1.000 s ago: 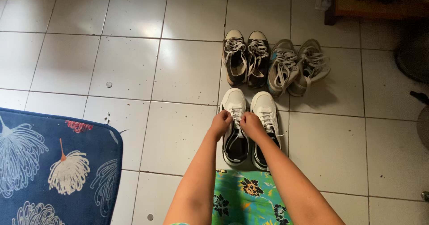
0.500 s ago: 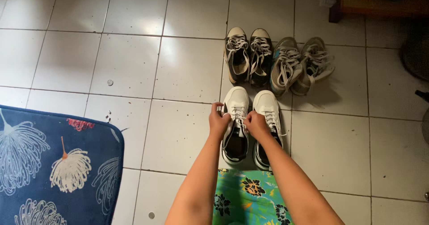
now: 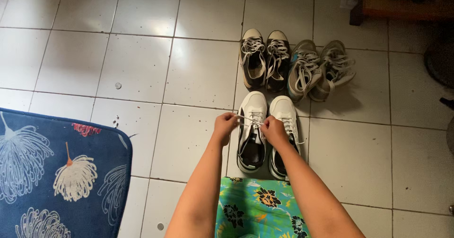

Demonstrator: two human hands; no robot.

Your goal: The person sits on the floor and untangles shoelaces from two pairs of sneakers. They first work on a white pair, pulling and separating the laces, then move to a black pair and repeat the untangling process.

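Note:
A pair of white sneakers with black insides stands on the tiled floor in front of me. My left hand (image 3: pixel 224 126) and my right hand (image 3: pixel 273 129) each pinch an end of the white lace (image 3: pixel 247 119) of the left white sneaker (image 3: pixel 252 109). The lace is stretched between them across the shoe's tongue. The right white sneaker (image 3: pixel 283 110) stands untouched beside my right hand, its laces loose.
Behind the white pair stand a black-and-white canvas pair (image 3: pixel 265 58) and a grey pair (image 3: pixel 319 70) leaning on each other. A dark blue floral mat (image 3: pixel 56 171) lies at the left. Green floral cloth (image 3: pixel 257 209) lies below my arms. A wooden furniture leg (image 3: pixel 358 11) is at the top right.
My left hand has moved left, away from the shoe, pulling the lace out taut. My right hand stayed over the shoe's laces.

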